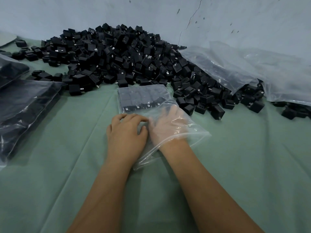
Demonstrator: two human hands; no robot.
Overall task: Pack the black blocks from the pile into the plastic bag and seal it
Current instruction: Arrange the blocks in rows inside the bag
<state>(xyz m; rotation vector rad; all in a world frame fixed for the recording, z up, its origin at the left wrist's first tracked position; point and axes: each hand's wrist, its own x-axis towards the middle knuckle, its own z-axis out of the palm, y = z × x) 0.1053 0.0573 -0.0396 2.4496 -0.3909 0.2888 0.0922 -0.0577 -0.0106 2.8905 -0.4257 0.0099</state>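
A clear, rectangular plastic bag [151, 105] lies flat on the green cloth-covered worktop [235, 157], just in front of the large pile of small black plastic blocks [117, 54] heaped against the pale wall [151, 10]. The bag's far half already holds black blocks laid in neat rows; its near half is slack and its mouth is unsealed.

The person's right hand [168, 123] is inside the bag through the mouth, fingers spread and reaching toward the rows; whether it holds a block cannot be told through the film. The left hand [126, 130] rests on top of the bag near its left edge, fingers curled down and pressing the plastic, apparently steadying it.

Judging from this, filling or tidying is under way and sealing is not yet done. Several risks follow:

- Pushing too hard with the inside hand could tip the ordered rows and bunch them.
- If the left hand's grip slips, the whole bag may slide into the pile.
- Blocks sitting too near the mouth would keep the closure from meeting.
- The metal prongs visible on some blocks might snag or puncture the thin film.

To the left lie filled clear bags of black blocks [28, 106]; to the right, large loose clear bags [252, 64] drape over the pile.
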